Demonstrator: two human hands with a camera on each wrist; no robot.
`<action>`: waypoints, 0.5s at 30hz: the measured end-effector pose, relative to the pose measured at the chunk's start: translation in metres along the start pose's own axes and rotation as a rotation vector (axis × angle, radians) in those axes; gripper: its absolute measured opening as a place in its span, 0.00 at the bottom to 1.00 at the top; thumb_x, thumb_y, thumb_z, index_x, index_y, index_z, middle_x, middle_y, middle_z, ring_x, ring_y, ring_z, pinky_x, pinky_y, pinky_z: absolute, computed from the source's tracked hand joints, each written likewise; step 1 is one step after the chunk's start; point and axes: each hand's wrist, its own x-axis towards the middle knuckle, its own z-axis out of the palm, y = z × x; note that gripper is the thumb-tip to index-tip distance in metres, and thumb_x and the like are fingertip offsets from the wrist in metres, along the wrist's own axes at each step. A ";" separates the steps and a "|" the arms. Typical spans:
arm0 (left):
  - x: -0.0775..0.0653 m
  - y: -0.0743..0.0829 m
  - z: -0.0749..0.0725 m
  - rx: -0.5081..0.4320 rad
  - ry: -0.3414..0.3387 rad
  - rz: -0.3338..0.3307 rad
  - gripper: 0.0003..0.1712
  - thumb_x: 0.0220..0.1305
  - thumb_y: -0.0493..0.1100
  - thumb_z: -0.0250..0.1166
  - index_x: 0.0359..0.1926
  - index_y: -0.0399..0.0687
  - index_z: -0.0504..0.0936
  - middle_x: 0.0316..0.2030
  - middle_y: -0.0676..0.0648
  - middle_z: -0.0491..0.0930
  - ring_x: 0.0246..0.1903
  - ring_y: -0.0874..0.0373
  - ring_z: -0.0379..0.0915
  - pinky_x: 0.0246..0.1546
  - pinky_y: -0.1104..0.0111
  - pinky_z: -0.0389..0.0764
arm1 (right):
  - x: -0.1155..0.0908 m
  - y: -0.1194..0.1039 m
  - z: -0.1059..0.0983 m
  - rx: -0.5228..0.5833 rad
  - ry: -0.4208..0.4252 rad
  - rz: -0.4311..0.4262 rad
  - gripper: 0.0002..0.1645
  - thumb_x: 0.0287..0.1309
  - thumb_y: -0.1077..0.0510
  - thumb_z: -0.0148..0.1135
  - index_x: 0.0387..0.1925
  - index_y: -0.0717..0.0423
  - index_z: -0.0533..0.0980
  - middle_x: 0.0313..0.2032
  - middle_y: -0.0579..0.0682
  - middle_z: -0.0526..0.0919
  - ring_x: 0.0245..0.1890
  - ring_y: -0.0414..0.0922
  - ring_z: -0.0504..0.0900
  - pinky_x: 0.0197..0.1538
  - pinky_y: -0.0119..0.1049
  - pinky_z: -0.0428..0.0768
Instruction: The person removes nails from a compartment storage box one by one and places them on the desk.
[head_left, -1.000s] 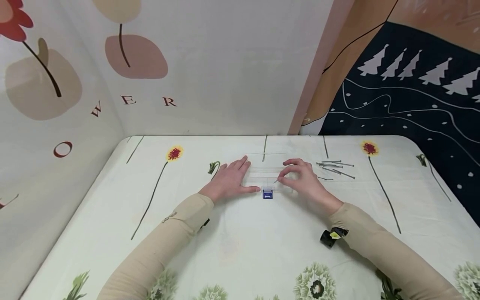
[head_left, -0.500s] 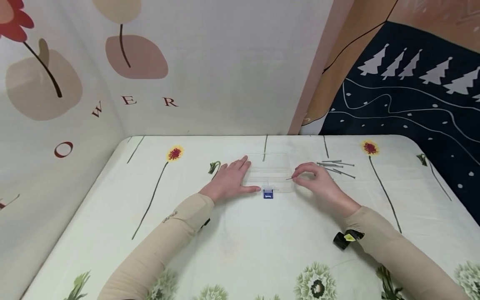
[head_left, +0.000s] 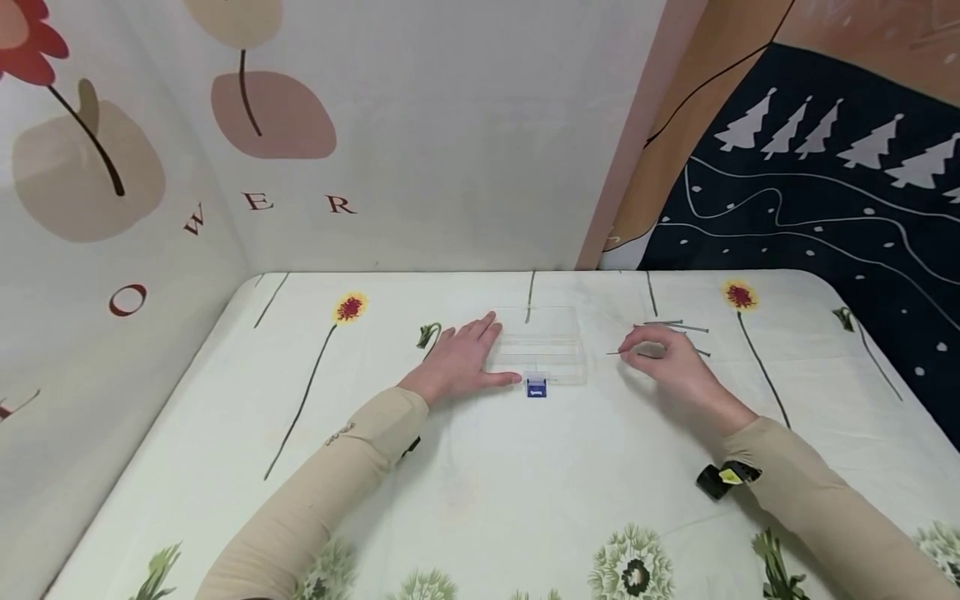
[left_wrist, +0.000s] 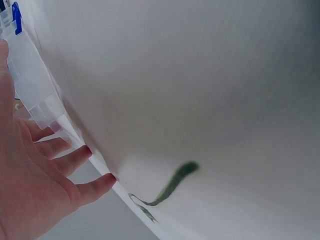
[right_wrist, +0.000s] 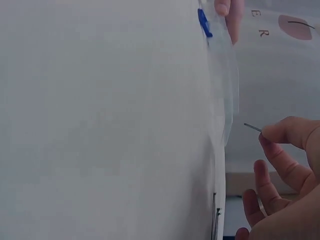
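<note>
A clear plastic compartment box (head_left: 551,342) with a blue latch (head_left: 536,388) on its near side lies in the middle of the table. My left hand (head_left: 459,357) rests flat along the box's left side, fingers spread and thumb reaching toward the latch. Away from the box's right side, my right hand (head_left: 671,367) pinches a thin nail (right_wrist: 252,127) between thumb and index finger; its free end points left toward the box. Behind the right hand lie several loose nails (head_left: 693,328), partly covered by it in the head view.
A white flower-printed cloth (head_left: 465,500) covers the table. A pale printed curtain (head_left: 450,167) stands behind it, and a dark cloth with white trees (head_left: 810,192) hangs at the right. Each sleeve carries a wrist camera (head_left: 716,481).
My right hand has moved right with the nail, from over the box's front right part to beside the loose nails. My left hand has stayed put.
</note>
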 end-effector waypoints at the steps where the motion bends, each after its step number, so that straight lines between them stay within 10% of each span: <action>1: 0.000 0.000 0.000 0.000 0.002 0.001 0.57 0.59 0.76 0.53 0.74 0.41 0.53 0.75 0.42 0.45 0.71 0.46 0.47 0.66 0.45 0.53 | 0.000 0.001 -0.002 -0.011 0.006 -0.007 0.07 0.59 0.66 0.63 0.38 0.67 0.80 0.51 0.66 0.76 0.61 0.61 0.65 0.64 0.58 0.58; 15: 0.000 0.000 0.000 -0.008 0.001 0.000 0.57 0.59 0.75 0.53 0.74 0.41 0.53 0.75 0.43 0.44 0.71 0.46 0.47 0.66 0.45 0.52 | 0.000 0.014 -0.028 -0.091 0.025 0.050 0.11 0.62 0.62 0.62 0.41 0.69 0.80 0.51 0.67 0.76 0.57 0.61 0.69 0.60 0.57 0.63</action>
